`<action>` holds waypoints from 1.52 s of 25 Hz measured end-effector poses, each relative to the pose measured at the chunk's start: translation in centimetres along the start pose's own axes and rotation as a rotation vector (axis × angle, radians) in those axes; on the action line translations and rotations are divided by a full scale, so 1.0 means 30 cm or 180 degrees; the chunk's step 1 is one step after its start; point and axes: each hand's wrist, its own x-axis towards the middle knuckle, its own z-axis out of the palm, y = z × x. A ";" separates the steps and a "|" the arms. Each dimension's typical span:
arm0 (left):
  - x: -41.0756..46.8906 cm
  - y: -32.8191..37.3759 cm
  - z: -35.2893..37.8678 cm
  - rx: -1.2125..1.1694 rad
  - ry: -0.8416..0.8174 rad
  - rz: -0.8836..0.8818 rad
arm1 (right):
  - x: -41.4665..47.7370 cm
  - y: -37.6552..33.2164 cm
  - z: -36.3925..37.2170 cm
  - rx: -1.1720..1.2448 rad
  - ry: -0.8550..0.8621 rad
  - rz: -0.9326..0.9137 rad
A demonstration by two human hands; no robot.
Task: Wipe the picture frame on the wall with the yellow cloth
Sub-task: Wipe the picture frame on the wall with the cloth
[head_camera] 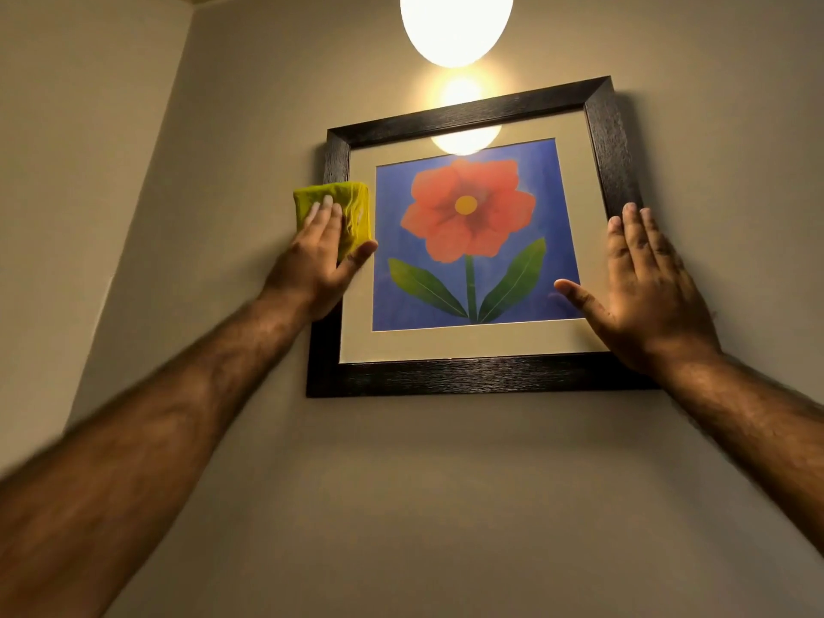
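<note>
A dark wooden picture frame [468, 376] hangs slightly tilted on the beige wall, holding a red flower print on blue behind glass. A folded yellow cloth [352, 207] lies against the frame's left side, about midway up. My left hand [319, 260] presses flat on the cloth, fingers over it and thumb along its lower right edge. My right hand [646, 287] rests flat and spread on the frame's right side, fingers on the dark border and thumb on the glass near the print's lower right corner.
A glowing white lamp [455, 24] hangs just above the frame and reflects in the glass. A wall corner [147, 180] runs down to the left of the frame. Bare wall lies below.
</note>
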 end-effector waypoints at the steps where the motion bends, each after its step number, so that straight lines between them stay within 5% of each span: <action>1: 0.046 -0.004 -0.007 -0.0024 -0.0015 -0.0017 | 0.000 0.001 0.002 -0.0006 0.0007 -0.0002; 5: 0.057 -0.021 0.011 -0.0182 0.0054 -0.0012 | -0.002 0.000 -0.004 -0.0007 0.0015 -0.0015; 13: -0.363 0.023 0.066 -0.0138 0.0113 0.0051 | 0.004 0.004 0.003 -0.0018 0.0097 -0.0053; 18: -0.238 0.006 -0.089 -0.0183 0.0576 0.0038 | 0.000 0.002 0.007 0.0028 0.0107 -0.0038; 25: -0.081 -0.030 -0.165 -0.0073 0.0060 -0.0448 | 0.000 0.009 0.019 0.0049 0.0147 -0.0049; 28: -0.077 -0.084 -0.149 -0.0887 -0.0302 -0.1143 | 0.002 0.014 0.023 0.0087 0.0160 -0.0044; 38: -0.253 -0.166 -0.156 -0.2551 0.0025 -0.1967 | -0.029 -0.009 -0.011 0.0124 0.0042 0.0031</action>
